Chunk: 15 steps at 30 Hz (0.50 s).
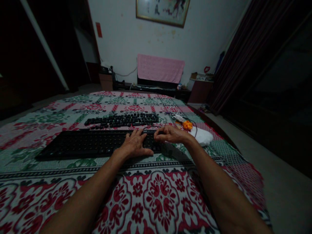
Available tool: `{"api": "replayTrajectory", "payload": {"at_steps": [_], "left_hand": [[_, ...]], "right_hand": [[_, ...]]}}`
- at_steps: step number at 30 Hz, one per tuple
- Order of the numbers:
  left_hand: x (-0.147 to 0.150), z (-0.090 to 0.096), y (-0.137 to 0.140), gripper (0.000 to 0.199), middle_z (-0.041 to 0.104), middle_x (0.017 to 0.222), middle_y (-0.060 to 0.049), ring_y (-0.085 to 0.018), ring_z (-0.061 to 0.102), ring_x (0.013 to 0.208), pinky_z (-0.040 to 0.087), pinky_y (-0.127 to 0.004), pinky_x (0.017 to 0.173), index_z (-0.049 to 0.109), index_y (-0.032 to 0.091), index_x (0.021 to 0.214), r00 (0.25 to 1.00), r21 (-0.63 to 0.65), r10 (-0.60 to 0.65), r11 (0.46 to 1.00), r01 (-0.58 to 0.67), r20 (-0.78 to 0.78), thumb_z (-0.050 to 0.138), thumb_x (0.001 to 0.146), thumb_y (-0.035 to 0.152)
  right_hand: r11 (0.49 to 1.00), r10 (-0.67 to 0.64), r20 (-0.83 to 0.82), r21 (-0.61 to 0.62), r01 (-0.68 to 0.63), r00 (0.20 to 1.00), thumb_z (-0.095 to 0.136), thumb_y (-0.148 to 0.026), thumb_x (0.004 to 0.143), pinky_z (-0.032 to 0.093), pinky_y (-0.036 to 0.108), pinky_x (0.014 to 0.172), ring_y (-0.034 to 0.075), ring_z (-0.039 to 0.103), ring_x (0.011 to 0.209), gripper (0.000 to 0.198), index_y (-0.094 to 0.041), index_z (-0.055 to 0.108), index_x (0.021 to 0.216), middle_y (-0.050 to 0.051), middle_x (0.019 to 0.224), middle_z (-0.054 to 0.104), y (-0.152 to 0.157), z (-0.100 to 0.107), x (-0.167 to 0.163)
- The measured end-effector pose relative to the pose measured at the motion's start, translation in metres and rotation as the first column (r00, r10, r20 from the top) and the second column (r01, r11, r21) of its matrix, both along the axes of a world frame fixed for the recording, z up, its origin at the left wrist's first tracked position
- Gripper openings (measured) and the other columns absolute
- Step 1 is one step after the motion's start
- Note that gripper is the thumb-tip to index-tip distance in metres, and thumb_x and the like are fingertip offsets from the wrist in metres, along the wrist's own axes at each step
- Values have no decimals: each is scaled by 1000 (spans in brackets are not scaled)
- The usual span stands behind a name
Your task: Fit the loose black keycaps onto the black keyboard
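We find a black computer keyboard (80, 144) lying lengthwise across a patterned bedspread (161, 201). Rows of small, dull yellowish spots show along its left and middle parts, and we take those to be bare key seats. Beyond its far edge lie loose black keycaps (122, 120), set out roughly in rows.

The left hand (135, 143) rests on the right-hand part of the keyboard, fingers apart and thumb spread toward the near edge. The right hand (170, 135) is at the keyboard's right end, its fingers curled and the thumb and forefinger drawn close together. We cannot tell whether a keycap sits between them.

In our judgement, fine fingertip work at single key seats calls for the following. The left hand should bear down evenly, since the soft bedspread may let the keyboard tip or slide. The right hand should keep its pinch square over one seat and move straight up or down; a sideways lean could strain the post. Keeping the loose keycaps in their rows would guard against mix-ups. The light is dim, so we advise checking each seat closely. The thin black cable (196, 126) at the right should be kept clear of the wrist.
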<state>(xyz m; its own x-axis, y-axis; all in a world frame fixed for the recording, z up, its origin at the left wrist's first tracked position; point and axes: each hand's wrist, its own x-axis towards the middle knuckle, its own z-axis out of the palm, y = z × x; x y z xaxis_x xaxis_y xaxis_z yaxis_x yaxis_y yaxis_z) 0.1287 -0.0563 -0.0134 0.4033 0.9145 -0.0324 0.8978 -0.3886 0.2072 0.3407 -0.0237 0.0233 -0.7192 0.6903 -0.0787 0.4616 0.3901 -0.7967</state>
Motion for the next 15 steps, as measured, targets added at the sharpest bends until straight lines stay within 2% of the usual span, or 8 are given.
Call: {"api": "replayTrajectory", "payload": {"at_steps": [3,8,15], "left_hand": [[0,2,-1,89,24,151,-15,-36,18,137,22,-57,105,42,22,137,1000,-2,-13,1000,13,13,53,64,72],[0,2,-1,86,24,151,-16,-36,19,137,21,-59,105,43,20,135,999,-6,-23,1000,23,22,55,65,70],[0,1,0,89,20,152,-16,-37,15,139,19,-61,105,40,20,138,999,-33,-16,999,17,34,54,65,70]], "right_hand": [[999,5,-10,39,-4,1000,57,-35,79,35,19,51,7,47,54,24,-13,64,89,-1,70,60,0,-1,-1],[979,34,83,196,-50,996,56,-30,80,29,19,48,6,41,50,22,-13,67,87,-3,60,55,-3,5,-5],[977,35,73,207,-49,997,57,-29,80,33,19,51,7,48,54,21,-12,67,84,-1,65,60,-6,6,-6]]}}
